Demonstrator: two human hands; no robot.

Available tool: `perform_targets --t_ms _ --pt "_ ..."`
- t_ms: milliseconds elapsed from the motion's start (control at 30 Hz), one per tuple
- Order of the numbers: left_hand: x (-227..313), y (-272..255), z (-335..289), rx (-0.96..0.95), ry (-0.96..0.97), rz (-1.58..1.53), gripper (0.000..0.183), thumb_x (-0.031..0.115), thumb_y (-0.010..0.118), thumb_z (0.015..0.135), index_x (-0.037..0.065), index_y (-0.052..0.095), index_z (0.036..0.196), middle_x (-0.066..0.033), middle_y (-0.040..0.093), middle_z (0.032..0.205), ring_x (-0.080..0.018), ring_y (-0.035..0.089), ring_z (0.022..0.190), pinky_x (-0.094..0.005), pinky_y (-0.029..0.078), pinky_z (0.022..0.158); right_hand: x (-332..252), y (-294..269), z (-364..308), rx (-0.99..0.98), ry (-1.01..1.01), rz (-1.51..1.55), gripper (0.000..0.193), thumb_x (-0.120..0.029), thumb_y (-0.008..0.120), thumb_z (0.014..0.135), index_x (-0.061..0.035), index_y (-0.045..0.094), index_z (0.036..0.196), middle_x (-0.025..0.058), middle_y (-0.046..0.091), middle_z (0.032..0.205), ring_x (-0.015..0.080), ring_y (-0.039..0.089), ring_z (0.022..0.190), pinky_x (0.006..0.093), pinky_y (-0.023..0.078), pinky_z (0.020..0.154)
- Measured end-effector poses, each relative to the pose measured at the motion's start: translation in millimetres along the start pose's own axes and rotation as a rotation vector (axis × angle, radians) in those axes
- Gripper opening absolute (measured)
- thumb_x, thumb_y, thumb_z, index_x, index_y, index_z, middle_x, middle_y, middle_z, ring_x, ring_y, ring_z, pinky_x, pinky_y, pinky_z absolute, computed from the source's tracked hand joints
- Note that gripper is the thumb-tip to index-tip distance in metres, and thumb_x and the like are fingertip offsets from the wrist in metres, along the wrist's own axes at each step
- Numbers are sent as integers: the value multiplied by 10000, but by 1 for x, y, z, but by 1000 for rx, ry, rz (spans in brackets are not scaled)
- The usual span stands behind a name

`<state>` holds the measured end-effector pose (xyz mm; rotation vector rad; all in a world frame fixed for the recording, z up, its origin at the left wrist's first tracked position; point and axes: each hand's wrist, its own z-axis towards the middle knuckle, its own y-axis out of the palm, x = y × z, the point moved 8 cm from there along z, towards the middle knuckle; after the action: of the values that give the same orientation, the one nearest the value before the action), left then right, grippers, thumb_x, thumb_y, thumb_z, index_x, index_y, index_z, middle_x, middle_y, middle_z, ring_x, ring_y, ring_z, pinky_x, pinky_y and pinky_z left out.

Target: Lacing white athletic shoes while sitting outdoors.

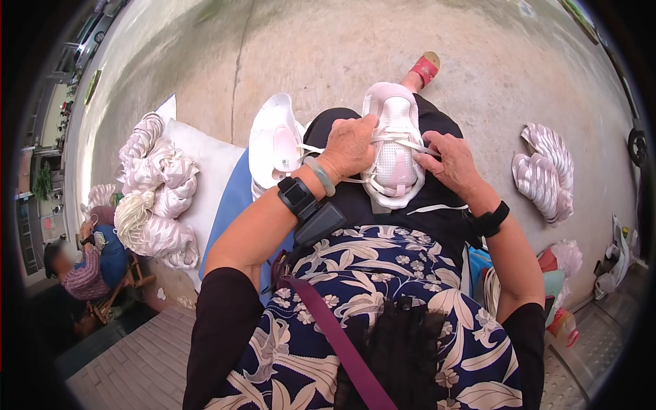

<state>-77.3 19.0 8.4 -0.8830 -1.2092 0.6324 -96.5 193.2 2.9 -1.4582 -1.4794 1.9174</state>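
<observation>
A white and pink shoe upper (396, 167) lies across my lap, its mesh tongue showing. White shoelaces (400, 139) cross over its middle. My left hand (352, 145) is closed at the upper's left edge, with a lace at its fingers. On the other side, my right hand (449, 158) pinches the lace with thumb and fingers near the eyelets. A loose lace end (437, 207) trails below it over my dark trousers. Left of my left hand lies a second white upper (275, 133), with a lace running from its side toward my wrist.
Bundles of white and pink uppers (160, 184) are piled on a pale sheet at left. Another bundle (544, 171) sits on the concrete floor at right. Bags and cloths (557, 273) stand by my right elbow. Another person (89, 266) sits far left. A red sandal (426, 68) shows ahead.
</observation>
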Motion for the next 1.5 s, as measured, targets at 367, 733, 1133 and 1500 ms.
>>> perform_targets --t_ms 367,733,1133,1500 --pt "8 -4 38 -539 -26 17 169 178 590 710 36 665 764 -180 627 732 -337 605 718 -402 462 648 -27 26 29 -407 247 405 333 -307 649 795 1 581 688 123 588 599 202 624 557 329 471 499" --pt "34 -27 81 -363 -81 262 130 145 576 683 90 685 729 -152 646 759 -329 613 726 -411 483 652 -80 11 31 200 -610 -633 58 -153 558 723 -131 600 690 19 597 650 164 615 582 310 426 487" --pt "48 -41 -17 -95 449 369 78 94 546 807 73 519 736 -83 554 611 -285 583 581 -364 456 475 -22 2 -27 194 -312 -423 35 -139 540 790 -111 518 790 45 545 618 237 586 556 355 437 489" --pt "8 -42 -39 -258 -267 -759 202 152 520 900 30 568 747 35 428 560 -42 371 524 -207 315 473 15 -10 -58 295 -179 -192 70 -151 559 832 -119 505 801 76 544 631 287 571 568 383 432 475"
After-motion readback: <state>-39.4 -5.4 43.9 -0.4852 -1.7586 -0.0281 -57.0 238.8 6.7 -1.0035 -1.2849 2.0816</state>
